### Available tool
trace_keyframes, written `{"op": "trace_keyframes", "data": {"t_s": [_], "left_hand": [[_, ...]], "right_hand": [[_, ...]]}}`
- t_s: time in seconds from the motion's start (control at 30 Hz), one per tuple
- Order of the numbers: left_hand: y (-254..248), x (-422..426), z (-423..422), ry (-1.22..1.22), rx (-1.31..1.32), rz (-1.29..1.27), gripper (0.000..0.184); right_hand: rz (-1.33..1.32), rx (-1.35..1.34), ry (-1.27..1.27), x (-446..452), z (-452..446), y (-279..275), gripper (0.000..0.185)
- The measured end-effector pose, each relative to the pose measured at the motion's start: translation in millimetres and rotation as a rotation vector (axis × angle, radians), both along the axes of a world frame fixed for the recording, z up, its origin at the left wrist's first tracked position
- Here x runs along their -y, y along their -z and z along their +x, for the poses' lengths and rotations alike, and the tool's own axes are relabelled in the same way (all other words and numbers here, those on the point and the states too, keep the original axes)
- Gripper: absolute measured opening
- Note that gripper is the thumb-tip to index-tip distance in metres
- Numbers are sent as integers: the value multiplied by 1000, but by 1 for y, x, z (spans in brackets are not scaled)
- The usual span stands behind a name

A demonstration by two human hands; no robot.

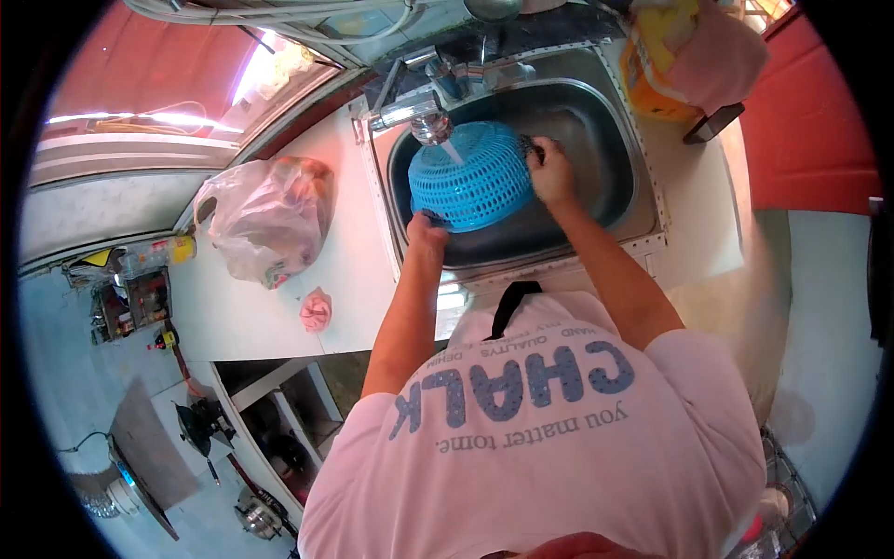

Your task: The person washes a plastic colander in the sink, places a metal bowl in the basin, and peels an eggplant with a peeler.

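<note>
A blue plastic colander point(470, 182) is tilted with its bottom turned up in the steel sink point(605, 186), under the faucet point(429, 126). Water runs from the faucet onto it. My left hand point(426, 231) is closed on the rim at the near left, its fingers partly hidden. My right hand point(552, 175) is at the right side of the colander, fingers curled round a small dark scrubber point(534, 152) pressed against the blue wall. The scrubber is mostly covered by the fingers, so its exact kind is hard to make out.
On the white counter point(363, 307) left of the sink sit a filled plastic bag point(265, 219) and a small pink bundle point(316, 310). Right of the sink stands a yellow and orange package point(652, 70) with a pink cloth point(717, 61) over it. Cables point(307, 14) run above.
</note>
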State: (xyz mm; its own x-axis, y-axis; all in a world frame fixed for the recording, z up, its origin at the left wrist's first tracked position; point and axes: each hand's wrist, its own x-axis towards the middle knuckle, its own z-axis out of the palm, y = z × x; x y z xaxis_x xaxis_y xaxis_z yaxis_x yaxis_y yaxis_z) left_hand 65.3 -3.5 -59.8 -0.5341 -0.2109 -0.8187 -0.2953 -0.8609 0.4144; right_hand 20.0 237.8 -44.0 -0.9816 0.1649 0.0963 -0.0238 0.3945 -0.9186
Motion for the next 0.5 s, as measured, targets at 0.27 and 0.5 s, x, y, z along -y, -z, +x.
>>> {"op": "trace_keyframes", "data": {"t_s": [0.27, 0.5], "left_hand": [[-5, -1, -10, -62, -226, -68, 40], [-130, -61, -12, 383, -393, -384, 21]], "right_hand": [[51, -102, -154, 24, 36, -60, 24], [-172, -19, -10, -65, 9, -13, 23]]}}
